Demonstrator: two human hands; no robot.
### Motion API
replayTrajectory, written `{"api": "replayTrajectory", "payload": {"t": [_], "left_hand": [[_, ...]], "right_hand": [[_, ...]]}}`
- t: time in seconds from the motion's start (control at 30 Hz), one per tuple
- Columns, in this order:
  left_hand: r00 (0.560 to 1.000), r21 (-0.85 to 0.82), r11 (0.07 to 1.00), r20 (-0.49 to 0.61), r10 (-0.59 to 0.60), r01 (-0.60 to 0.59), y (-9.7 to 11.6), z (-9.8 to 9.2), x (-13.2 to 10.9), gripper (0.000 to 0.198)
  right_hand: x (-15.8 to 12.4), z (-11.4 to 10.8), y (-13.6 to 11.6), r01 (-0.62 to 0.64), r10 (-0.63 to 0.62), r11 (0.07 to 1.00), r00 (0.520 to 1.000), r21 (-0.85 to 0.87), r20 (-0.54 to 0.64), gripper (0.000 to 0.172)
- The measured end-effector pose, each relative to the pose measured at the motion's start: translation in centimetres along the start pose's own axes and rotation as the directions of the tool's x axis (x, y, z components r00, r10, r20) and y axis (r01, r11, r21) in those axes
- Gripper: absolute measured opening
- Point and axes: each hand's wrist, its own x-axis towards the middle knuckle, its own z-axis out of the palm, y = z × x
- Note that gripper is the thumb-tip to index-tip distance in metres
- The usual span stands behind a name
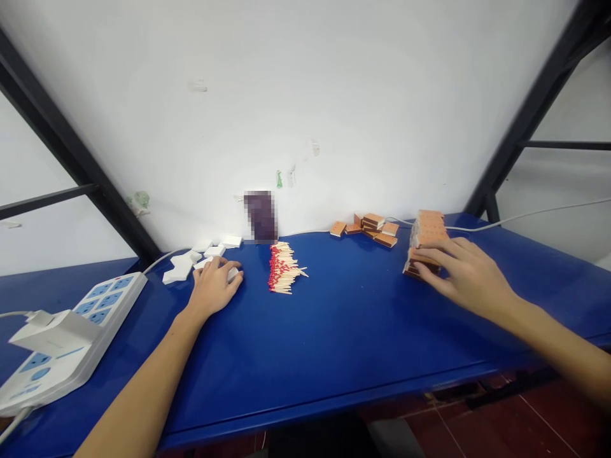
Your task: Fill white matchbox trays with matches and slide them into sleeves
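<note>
A white rectangular cardboard tray [232, 275] is pinched by the left hand [213, 283], stacked orange cardboard matchboxes [430, 229] by the right hand [470, 273]. Both are likely light, crushable, best side-gripped.

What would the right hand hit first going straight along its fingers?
The stack of orange-and-brown cardboard matchboxes; the right hand appears to have its fingertips against it, though exact contact depth is unclear.

Matches [285, 270] red-tipped cream, boxes [375, 221] orange & dk brn, tbl [310, 343] blue.
</note>
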Motion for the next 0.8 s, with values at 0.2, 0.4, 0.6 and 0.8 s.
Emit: {"api": "replayTrajectory", "payload": {"t": [0.2, 0.4, 0.6, 0.8], "left_hand": [[0.997, -0.243, 0.968, -0.072, 0.042, -0.058, 1.0, -0.4, -0.1, 0.049], [0.989, -0.593, 0.791, -0.08, 0.125, -0.148, 3.0, -1.8, -0.9, 0.052], [0.913, -0.932, 0.357, 0.194, 0.359, 0.058, 5.5, -2.6, -2.3, 0.048], [0.763, -0.955, 0.247, 0.282, 0.582, 0.165, 6.9, -3.9, -3.3, 0.035]], "right_hand": [[3.1, 1.4, -4.8, 0.083, -0.096, 0.977, 0.994, 0.195, 0.054, 0.024], [10.2, 7.1, -8.2, -0.063, -0.015, 0.984, 0.904, 0.169, 0.427, 0.047], [15.1, 12.5, -8.4, -0.204, 0.148, 0.976, 0.886, 0.081, 0.44, 0.048], [13.4, 12.0, -10.4, -0.093, 0.015, 0.981, 0.912, 0.17, 0.411, 0.043]]}}
